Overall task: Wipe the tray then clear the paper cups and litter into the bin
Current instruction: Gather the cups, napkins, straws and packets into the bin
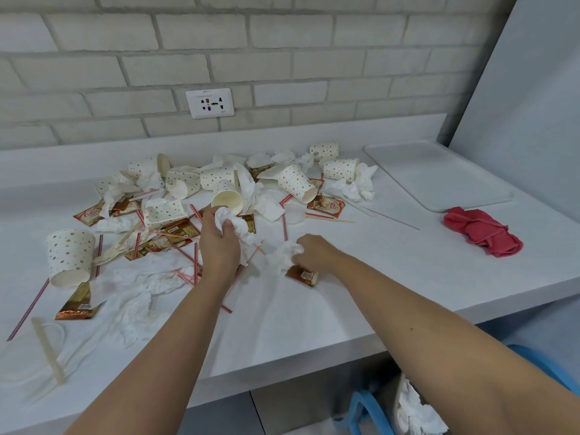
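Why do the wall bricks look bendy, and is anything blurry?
In the head view the wide lens bows the brick wall and the counter edge; light is soft, shadows faint; the lower-left plastic utensil looks smeared.

Single head-worn wide-angle view, looking forward and down, close over the counter, facing the brick wall

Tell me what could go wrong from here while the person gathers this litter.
1. The left hand grips a crumpled tissue and the right hand grips a second tissue; picking up more may let pieces fall before the bin, which stands below the counter.
2. The straws near the left hand are thin and may roll off the counter edge when swept.
3. The tipped cups may hold leftover drink; I cannot see inside most.
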Demonstrator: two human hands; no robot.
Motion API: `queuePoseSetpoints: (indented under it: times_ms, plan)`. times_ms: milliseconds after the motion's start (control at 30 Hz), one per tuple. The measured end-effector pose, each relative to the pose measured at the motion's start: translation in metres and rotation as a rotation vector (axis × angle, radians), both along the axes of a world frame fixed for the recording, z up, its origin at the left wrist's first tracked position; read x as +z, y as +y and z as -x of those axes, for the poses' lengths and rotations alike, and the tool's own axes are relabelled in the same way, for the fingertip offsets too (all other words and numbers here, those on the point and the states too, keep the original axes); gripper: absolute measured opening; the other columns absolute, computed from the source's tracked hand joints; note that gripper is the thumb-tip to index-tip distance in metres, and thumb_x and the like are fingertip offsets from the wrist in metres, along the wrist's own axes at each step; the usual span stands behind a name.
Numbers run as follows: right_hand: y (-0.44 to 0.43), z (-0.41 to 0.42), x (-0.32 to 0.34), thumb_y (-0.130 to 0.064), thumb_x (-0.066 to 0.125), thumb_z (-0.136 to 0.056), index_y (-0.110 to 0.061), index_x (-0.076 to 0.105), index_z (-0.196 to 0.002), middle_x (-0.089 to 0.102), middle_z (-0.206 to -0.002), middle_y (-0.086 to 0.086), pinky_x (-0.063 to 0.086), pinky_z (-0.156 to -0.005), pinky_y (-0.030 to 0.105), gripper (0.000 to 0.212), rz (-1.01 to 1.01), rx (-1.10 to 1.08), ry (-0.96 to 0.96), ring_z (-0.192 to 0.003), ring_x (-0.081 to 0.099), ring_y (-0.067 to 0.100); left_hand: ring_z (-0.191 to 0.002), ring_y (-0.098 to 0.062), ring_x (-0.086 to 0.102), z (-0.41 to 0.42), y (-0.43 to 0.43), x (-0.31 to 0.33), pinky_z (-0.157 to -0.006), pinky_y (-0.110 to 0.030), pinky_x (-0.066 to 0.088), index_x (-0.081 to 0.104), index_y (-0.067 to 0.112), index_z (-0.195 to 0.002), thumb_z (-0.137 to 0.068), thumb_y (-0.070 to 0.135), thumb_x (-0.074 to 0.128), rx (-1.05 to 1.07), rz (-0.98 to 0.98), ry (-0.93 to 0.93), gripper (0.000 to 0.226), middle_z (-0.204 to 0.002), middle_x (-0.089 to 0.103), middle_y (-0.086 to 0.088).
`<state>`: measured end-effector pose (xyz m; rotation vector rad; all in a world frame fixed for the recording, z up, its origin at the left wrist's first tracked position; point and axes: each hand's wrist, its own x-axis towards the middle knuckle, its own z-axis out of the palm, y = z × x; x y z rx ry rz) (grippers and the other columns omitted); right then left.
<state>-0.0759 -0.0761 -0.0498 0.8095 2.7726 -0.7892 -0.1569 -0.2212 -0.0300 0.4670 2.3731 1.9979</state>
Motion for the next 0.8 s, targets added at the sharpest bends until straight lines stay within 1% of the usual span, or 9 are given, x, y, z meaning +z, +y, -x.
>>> queuePoseSetpoints:
  times_ms: [67,133,267,400,500,567,633,700,800]
  plan:
    - [0.018,-0.009,0.015,-0.01,0.044,-0.094,-0.001,0.048,-0.127,0.047,-0.136,0.017,0.04,-0.092,0.029,0.034,0.074,-0.111,0.088,-0.126,0.044,0.029,-0.11,-0.022,0.051,0.002,-0.001,0.0,-0.089,-0.028,0.042,0.046,0.01,-0.126,-0.096,0.005,0.038,0.001,-0.003,-0.017,0.031,-0.118,0.054,-0.006]
    - [0.041,-0.016,0.025,-0.005,0.04,-0.094,-0.004,0.043,-0.133,0.047,-0.137,0.017,0.039,-0.088,0.03,0.04,0.086,-0.215,0.205,-0.115,0.049,0.027,-0.109,-0.022,0.051,0.003,-0.002,-0.001,-0.09,-0.03,0.043,0.046,0.01,-0.126,-0.096,0.006,0.038,0.002,-0.006,-0.03,0.031,-0.116,0.054,-0.005]
    - [0.063,-0.027,0.02,0.002,0.034,-0.088,-0.014,0.057,-0.104,0.059,-0.122,0.016,0.039,-0.083,0.034,0.032,-0.057,-0.266,0.273,-0.098,0.051,0.024,-0.103,-0.017,0.048,-0.004,0.002,-0.002,-0.088,-0.029,0.042,0.045,0.011,-0.127,-0.097,0.006,0.038,-0.022,0.002,-0.046,0.031,-0.112,0.05,-0.001]
    - [0.062,-0.036,-0.001,-0.011,0.039,-0.09,-0.013,0.058,-0.121,0.06,-0.121,0.014,0.042,-0.083,0.035,0.037,-0.113,-0.323,0.227,-0.11,0.055,0.033,-0.106,-0.025,0.055,-0.007,0.008,-0.006,-0.094,-0.046,0.049,0.046,0.017,-0.123,-0.096,0.009,0.038,-0.054,-0.005,-0.086,0.03,-0.111,0.055,-0.003]
    - [0.064,-0.036,-0.008,-0.012,0.041,-0.09,-0.007,0.061,-0.087,0.062,-0.096,0.016,0.033,-0.066,0.026,0.021,-0.073,-0.336,0.286,-0.089,0.055,0.029,-0.11,-0.029,0.055,-0.009,0.009,-0.006,-0.094,-0.052,0.048,0.047,0.018,-0.121,-0.095,0.01,0.039,-0.059,0.006,-0.098,0.028,-0.117,0.056,-0.009]
    - [0.066,-0.037,-0.005,-0.01,0.043,-0.085,-0.005,0.058,-0.07,0.06,-0.09,0.018,0.027,-0.056,0.021,0.022,-0.117,-0.301,0.35,-0.08,0.047,0.02,-0.111,-0.028,0.055,-0.011,0.009,-0.007,-0.096,-0.051,0.047,0.046,0.017,-0.122,-0.096,0.01,0.039,-0.06,0.014,-0.096,0.028,-0.119,0.056,-0.009]
    - [0.069,-0.039,-0.003,-0.001,0.044,-0.081,0.001,0.064,-0.085,0.061,-0.098,0.018,0.03,-0.059,0.015,0.02,-0.119,-0.29,0.461,-0.083,0.046,0.019,-0.113,-0.027,0.054,-0.013,0.009,-0.007,-0.099,-0.048,0.045,0.046,0.015,-0.124,-0.097,0.009,0.039,-0.06,0.026,-0.092,0.029,-0.121,0.056,-0.008]
    - [0.069,-0.041,0.001,0.01,0.043,-0.082,-0.002,0.063,-0.106,0.06,-0.111,0.016,0.035,-0.074,0.021,0.033,-0.125,-0.247,0.482,-0.095,0.05,0.023,-0.113,-0.026,0.053,-0.015,0.009,-0.008,-0.099,-0.047,0.045,0.046,0.014,-0.125,-0.097,0.009,0.039,-0.061,0.026,-0.088,0.029,-0.12,0.056,-0.007]
    - [0.068,-0.04,-0.003,0.006,0.04,-0.09,-0.01,0.058,-0.122,0.05,-0.124,0.014,0.035,-0.088,0.032,0.04,-0.315,-0.057,0.289,-0.114,0.042,0.029,-0.115,-0.027,0.053,-0.015,0.011,-0.009,-0.1,-0.046,0.045,0.046,0.015,-0.125,-0.097,0.008,0.039,-0.07,0.029,-0.09,0.029,-0.122,0.056,-0.008]
